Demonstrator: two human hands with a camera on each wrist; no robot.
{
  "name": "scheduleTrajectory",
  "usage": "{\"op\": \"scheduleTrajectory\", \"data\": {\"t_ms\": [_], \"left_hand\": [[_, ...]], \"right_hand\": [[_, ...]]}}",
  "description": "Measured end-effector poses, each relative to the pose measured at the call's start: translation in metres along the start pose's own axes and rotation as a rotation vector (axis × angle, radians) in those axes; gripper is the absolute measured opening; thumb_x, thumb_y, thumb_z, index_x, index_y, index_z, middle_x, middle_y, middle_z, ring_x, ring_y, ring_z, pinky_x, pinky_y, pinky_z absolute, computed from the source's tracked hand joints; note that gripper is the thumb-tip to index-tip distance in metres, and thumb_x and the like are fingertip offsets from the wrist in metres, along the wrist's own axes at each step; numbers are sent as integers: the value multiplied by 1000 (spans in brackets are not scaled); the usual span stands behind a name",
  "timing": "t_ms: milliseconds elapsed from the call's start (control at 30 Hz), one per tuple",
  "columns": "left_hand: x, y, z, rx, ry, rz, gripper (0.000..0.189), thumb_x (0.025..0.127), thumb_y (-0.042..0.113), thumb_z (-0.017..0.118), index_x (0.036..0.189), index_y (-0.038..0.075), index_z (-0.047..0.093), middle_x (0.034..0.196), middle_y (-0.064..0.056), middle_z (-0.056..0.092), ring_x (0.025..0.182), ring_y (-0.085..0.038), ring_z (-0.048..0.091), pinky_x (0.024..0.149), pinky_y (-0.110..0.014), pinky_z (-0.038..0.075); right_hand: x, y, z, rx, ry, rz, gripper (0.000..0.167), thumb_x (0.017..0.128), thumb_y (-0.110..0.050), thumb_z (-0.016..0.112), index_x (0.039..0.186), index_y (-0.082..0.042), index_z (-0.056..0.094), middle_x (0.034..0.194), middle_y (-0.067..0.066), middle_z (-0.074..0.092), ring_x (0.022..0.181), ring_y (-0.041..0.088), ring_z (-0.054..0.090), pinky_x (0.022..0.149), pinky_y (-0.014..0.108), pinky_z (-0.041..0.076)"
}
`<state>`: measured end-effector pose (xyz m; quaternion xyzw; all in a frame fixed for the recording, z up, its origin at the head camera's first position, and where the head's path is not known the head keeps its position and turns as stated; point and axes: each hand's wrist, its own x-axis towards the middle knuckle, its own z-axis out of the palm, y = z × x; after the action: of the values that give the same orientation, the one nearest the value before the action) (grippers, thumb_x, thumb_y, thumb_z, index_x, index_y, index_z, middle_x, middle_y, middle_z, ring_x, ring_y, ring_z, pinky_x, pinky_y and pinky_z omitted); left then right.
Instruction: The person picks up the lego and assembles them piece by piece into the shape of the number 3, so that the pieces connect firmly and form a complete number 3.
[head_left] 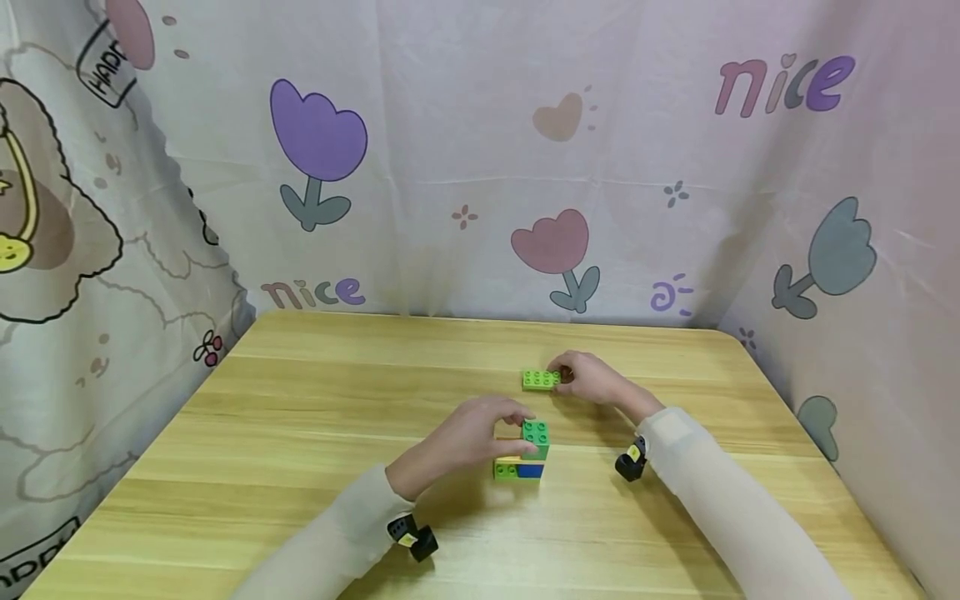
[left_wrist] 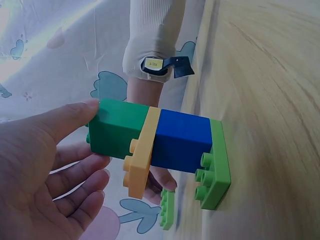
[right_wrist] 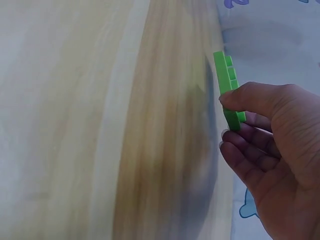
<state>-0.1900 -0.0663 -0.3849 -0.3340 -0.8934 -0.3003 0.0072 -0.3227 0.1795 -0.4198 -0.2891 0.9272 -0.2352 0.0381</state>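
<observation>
Firstly, the green block (head_left: 536, 433) is pinched by the left hand's (head_left: 467, 433) fingers; below them, an orange plate (left_wrist: 143, 162), a blue block (left_wrist: 181, 140) and a lower lime plate (left_wrist: 220, 165) are stacked on the tabletop (head_left: 337, 375). Beyond these fingers, a second lime plate (head_left: 538, 381) is gripped at its right end by the right hand's (head_left: 592, 380) fingers.

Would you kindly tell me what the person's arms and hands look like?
The left sleeve and right sleeve are long and cream-coloured, the right one finely ribbed in the left wrist view. The left wrist device and right wrist device are small, black and blocky, each with a yellow patch. The left hand and right hand wear no gloves.
</observation>
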Motion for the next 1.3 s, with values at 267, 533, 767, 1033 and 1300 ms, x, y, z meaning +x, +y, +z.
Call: {"op": "scheduleTrajectory", "data": {"t_ms": [267, 533, 767, 1033, 1300], "left_hand": [[-1, 0, 0, -28, 6, 17, 32, 85, 40, 75, 110, 19, 72, 98, 13, 66, 95, -18, 64, 84, -31, 51], [-2, -1, 2, -15, 18, 27, 31, 85, 37, 76, 109, 17, 72, 97, 10, 66, 94, -18, 63, 81, -27, 50], [-2, -3, 3, -10, 21, 40, 31, 85, 38, 76, 109, 18, 72, 96, 11, 65, 94, -18, 64, 81, -27, 50], [-2, -3, 1, -10, 26, 51, 33, 86, 38, 76, 112, 17, 72, 99, 0, 66, 94, -20, 62, 80, -28, 50], [-2, -4, 1, -17, 49, 51, 31, 85, 37, 77, 107, 16, 70, 99, 2, 67, 93, -20, 63, 82, -27, 50]], "right_hand": [[-8, -4, -8, 25, 28, -6, 34, 85, -11, 75, 116, 0, 66, 102, 6, 65, 93, 19, 61, 85, 38, 52], [-18, -12, -17, 39, 50, -13, 35, 86, -15, 72, 117, -4, 66, 106, 6, 65, 100, 26, 61, 88, 42, 50], [-27, -17, -23, 25, 67, -58, 35, 86, -20, 73, 117, -5, 67, 105, 3, 65, 97, 23, 61, 85, 40, 51], [-37, -28, -32, -2, 81, -89, 36, 87, -24, 74, 119, -8, 67, 105, 0, 64, 96, 18, 60, 83, 40, 52], [-48, -42, -41, 9, 94, -136, 36, 86, -22, 74, 119, -8, 66, 106, 0, 64, 97, 23, 62, 85, 44, 52]]}}
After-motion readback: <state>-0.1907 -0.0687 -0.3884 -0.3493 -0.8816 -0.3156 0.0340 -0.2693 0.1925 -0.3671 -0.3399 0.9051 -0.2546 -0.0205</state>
